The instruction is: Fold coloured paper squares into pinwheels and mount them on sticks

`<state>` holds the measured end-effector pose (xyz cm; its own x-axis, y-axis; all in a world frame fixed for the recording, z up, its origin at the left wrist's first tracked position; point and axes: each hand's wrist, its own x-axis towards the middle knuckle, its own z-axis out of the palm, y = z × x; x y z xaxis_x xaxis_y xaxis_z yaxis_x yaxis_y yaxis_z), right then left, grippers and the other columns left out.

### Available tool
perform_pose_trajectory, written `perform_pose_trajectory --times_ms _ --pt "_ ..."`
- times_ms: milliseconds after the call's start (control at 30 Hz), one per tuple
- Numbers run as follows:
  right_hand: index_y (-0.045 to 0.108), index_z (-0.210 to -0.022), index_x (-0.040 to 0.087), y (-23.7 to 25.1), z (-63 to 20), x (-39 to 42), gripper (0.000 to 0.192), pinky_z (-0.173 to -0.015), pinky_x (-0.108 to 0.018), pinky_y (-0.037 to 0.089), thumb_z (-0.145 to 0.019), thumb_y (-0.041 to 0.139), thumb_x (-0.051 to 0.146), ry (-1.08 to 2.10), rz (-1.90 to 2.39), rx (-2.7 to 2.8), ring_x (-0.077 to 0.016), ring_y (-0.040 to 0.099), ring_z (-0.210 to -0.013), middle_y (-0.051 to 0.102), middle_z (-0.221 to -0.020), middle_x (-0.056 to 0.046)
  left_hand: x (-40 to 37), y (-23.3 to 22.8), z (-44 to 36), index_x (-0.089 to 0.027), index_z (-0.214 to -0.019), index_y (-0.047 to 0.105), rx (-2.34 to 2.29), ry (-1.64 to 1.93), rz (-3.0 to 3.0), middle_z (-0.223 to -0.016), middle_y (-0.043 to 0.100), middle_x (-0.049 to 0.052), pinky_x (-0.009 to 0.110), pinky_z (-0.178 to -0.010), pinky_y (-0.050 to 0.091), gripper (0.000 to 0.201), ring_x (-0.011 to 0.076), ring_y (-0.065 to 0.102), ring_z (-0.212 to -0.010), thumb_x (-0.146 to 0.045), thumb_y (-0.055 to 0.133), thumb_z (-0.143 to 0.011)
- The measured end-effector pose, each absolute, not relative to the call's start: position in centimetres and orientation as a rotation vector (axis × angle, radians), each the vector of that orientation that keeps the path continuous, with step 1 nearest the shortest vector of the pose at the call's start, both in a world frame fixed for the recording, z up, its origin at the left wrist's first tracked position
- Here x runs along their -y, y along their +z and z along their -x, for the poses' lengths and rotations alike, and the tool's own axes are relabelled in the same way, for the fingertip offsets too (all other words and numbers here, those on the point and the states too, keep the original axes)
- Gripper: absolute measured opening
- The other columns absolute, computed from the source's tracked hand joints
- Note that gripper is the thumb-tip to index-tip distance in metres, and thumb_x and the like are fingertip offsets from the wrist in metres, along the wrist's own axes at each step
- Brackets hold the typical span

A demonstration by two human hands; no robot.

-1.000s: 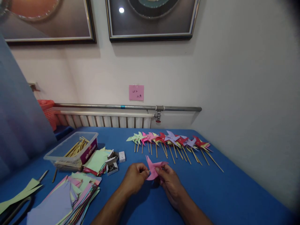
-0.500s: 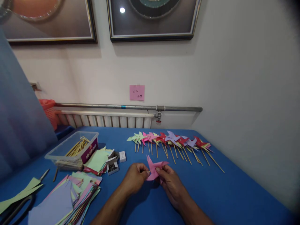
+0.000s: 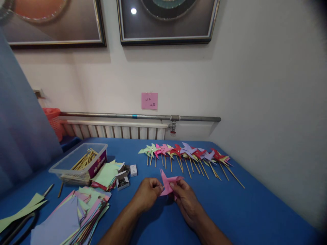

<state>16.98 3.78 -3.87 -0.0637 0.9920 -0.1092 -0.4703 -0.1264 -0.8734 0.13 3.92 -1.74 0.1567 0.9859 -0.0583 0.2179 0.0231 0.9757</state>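
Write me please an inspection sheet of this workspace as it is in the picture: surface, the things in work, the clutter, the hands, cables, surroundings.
Surface: blue table, covered in cloth.
Things in work: pink paper pinwheel, folded, pinched between both hands above the table.
Clutter: row of finished pinwheels on sticks at the far edge; clear tub of sticks; small open boxes; stacks of coloured paper; scissors at the near left.
Hands: left hand and right hand each grip the pinwheel with the fingertips.
Cables: nothing seen.
Surroundings: white wall, radiator under a metal pipe, pink note, two framed pictures.
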Motion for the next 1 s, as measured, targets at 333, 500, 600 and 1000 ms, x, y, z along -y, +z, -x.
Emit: perform_pose_trajectory --times_ms 333,500,600,1000 --pt "0.073 -0.076 0.02 -4.4 -17.0 -4.0 0.046 -0.068 -0.029 0.05 -0.052 0.106 0.043 1.541 0.899 0.745 -0.016 0.062 -0.068 0.071 -0.071 0.002 -4.2 -2.1 -0.3 -0.018 -0.067 0.062 -1.261 0.973 -1.358 -0.056 0.045 -0.007 0.028 -0.056 0.023 0.027 0.0103 0.036 -0.054 -0.04 0.076 -0.076" --pt "0.075 -0.078 0.021 -4.6 -17.0 -4.2 0.045 -0.071 -0.03 0.052 -0.055 0.106 0.043 1.548 0.876 0.756 -0.0179 0.065 -0.072 0.073 -0.075 0.001 -4.3 -2.3 -0.5 -0.018 -0.066 0.063 -1.297 0.985 -1.346 -0.055 0.045 -0.007 0.028 -0.056 0.023 0.024 0.0105 0.036 -0.054 -0.035 0.075 -0.078" --pt "0.075 -0.082 0.021 -4.8 -16.9 -4.1 0.044 -0.071 -0.03 0.052 -0.058 0.105 0.043 1.545 0.869 0.76 -0.0187 0.066 -0.073 0.074 -0.076 0.001 -4.3 -2.3 -0.6 -0.018 -0.066 0.064 -1.299 0.967 -1.344 -0.053 0.044 -0.007 0.028 -0.056 0.023 0.023 0.0103 0.034 -0.053 -0.034 0.074 -0.078" --pt "0.075 -0.082 0.02 -5.0 -16.8 -4.1 0.049 -0.069 -0.03 0.047 -0.055 0.105 0.048 1.533 0.888 0.761 -0.0178 0.061 -0.068 0.071 -0.07 0.001 -4.2 -2.1 -1.1 -0.018 -0.064 0.062 -1.263 0.962 -1.267 -0.05 0.043 -0.008 0.026 -0.051 0.022 0.026 0.0084 0.03 -0.049 -0.038 0.076 -0.074"
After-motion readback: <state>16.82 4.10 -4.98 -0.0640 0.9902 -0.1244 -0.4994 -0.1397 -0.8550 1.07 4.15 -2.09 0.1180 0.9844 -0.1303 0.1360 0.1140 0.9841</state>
